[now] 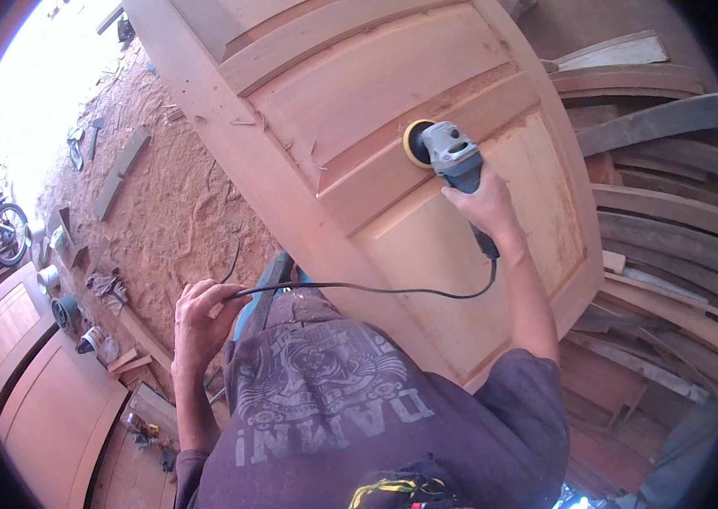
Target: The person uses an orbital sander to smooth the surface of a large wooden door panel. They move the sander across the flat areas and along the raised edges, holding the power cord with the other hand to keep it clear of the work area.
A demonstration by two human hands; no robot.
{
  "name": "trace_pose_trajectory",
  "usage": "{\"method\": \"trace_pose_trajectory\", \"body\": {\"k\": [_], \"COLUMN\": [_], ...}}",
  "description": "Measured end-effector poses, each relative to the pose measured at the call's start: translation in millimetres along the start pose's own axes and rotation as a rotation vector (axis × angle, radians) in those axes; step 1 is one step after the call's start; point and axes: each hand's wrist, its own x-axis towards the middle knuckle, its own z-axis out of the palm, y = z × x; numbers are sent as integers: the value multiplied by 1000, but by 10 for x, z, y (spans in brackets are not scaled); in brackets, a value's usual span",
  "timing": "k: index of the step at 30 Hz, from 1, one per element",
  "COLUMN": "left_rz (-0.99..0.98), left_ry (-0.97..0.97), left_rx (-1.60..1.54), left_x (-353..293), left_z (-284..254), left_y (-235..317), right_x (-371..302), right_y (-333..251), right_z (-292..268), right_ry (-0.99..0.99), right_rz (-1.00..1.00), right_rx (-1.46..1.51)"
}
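Observation:
A wooden panel door (359,102) lies in front of me, with raised panels and wood dust along its grooves. My right hand (484,199) is wrapped round the body of a grey and black angle grinder (454,153). The grinder's yellow-rimmed round disc (417,143) is at a crosspiece between two panels; whether it touches the wood I cannot tell. From the grinder's rear a black power cord (393,290) loops across in front of my shirt. My left hand (204,310) pinches that cord, off to the left of the door.
Stacked planks (664,204) line the right side. Sawdust covers the ground (181,204) on the left, where a hammer (96,136) and wood offcuts lie. More door panels (62,416) rest at lower left, near a motorbike (2,229).

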Motion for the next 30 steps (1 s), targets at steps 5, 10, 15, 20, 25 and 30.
{"method": "trace_pose_trajectory", "body": {"k": [5, 10, 15, 20, 25, 30], "left_rz": [-19, 17, -29, 28, 66, 51], "left_ry": [-9, -48, 36, 26, 1, -22], "left_rx": [33, 61, 46, 44, 37, 66], "left_x": [70, -14, -168, -120, 25, 108], "left_z": [91, 167, 64, -74, -135, -164], "left_y": [224, 375, 184, 28, -32, -21], "right_x": [481, 868, 152, -888, -1461, -1290], "right_y": [395, 1099, 581, -228, -877, -763], "right_z": [-328, -743, -486, 203, 684, 519], "right_ry": [31, 119, 52, -199, -334, -218], "right_rz": [140, 33, 112, 11, -167, -95], "right_rx": [20, 147, 293, 307, 52, 30]}}
